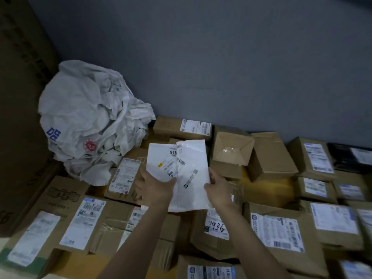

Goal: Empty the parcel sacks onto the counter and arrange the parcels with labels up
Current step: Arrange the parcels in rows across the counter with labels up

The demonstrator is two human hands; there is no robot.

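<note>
Crumpled white sack (90, 121) is seen slumped against the wall. Just right of the sack, two overlapping white mailers are held above the boxes, labels turned up. The mailer nearer the sack (159, 158) is gripped at its lower edge by the left hand (155, 188), fingers curled round it. The farther mailer (193, 178) is pinched at its right edge by the right hand (219, 188). Cardboard boxes (281, 228) are packed on the counter (269, 190) right of and in front of the sack, most labels up.
</note>
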